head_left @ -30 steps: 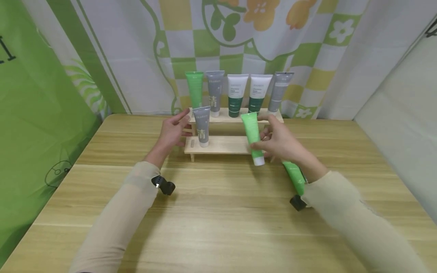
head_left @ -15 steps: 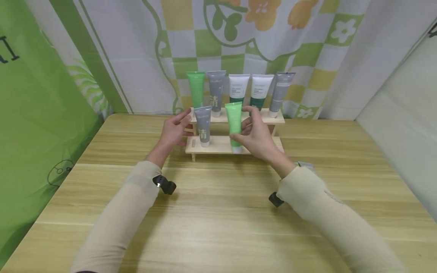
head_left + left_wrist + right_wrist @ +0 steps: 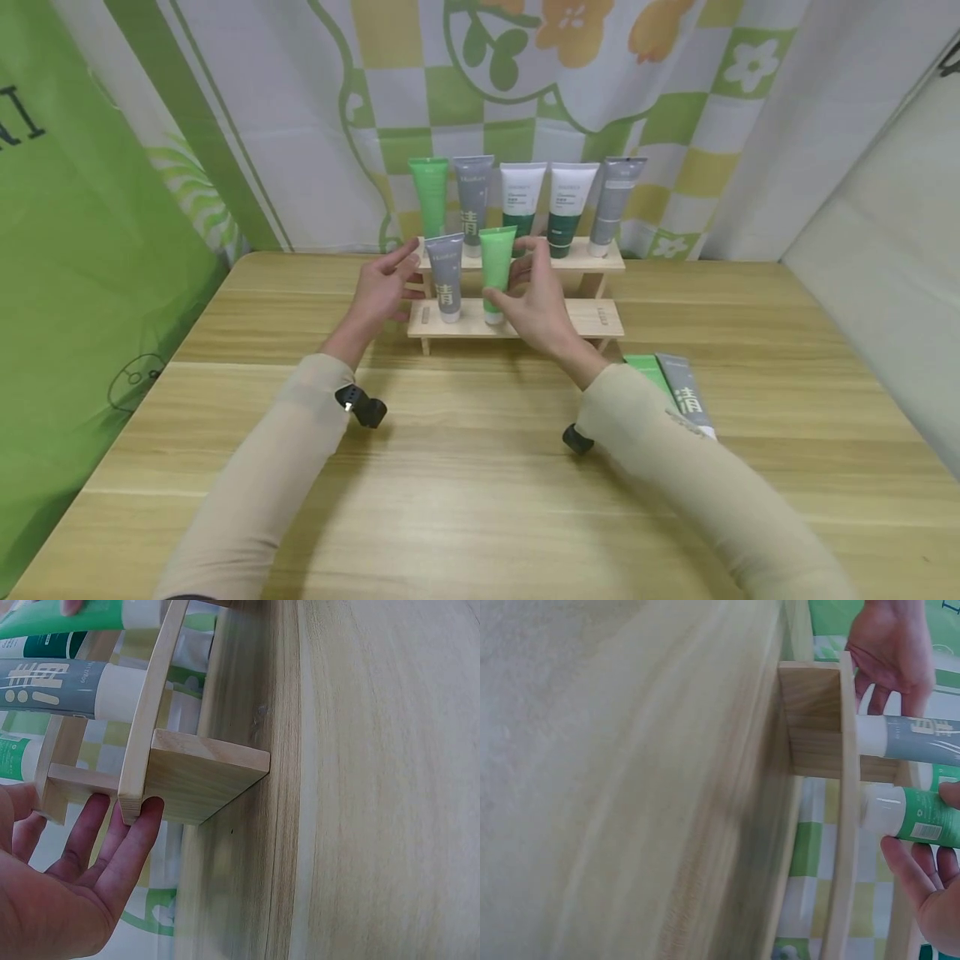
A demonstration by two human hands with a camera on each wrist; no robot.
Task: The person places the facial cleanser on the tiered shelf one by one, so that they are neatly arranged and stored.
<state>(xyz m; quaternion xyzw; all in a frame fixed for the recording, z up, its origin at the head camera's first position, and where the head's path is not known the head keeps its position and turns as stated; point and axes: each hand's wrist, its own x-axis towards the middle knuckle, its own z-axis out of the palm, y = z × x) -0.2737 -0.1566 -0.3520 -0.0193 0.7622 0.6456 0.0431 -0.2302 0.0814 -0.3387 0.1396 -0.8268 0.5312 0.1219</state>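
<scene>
My right hand [image 3: 536, 300] pinches a light green tube [image 3: 496, 267] between thumb and fingers, its white cap right at the lower step of a two-step wooden rack [image 3: 588, 318]. A grey tube [image 3: 447, 279] stands cap down just left of it on the same step. With fingers extended, my left hand [image 3: 377, 292] touches the rack's left end; the left wrist view shows fingertips [image 3: 152, 812] against the wooden edge. In the right wrist view the green tube's cap [image 3: 885, 810] is close over the step board.
On the upper step stand a green tube [image 3: 430, 196], a grey tube [image 3: 472, 200], two white-and-green tubes [image 3: 573, 204] and another grey tube [image 3: 617, 204]. Right of the rack, a green tube [image 3: 649, 375] and a grey tube [image 3: 685, 392] lie on the table [image 3: 450, 500], partly behind the right sleeve.
My right hand has carried the green tube leftward from the rack's right end to beside the grey tube, bringing it upright. The left hand stays at the rack's left end.
</scene>
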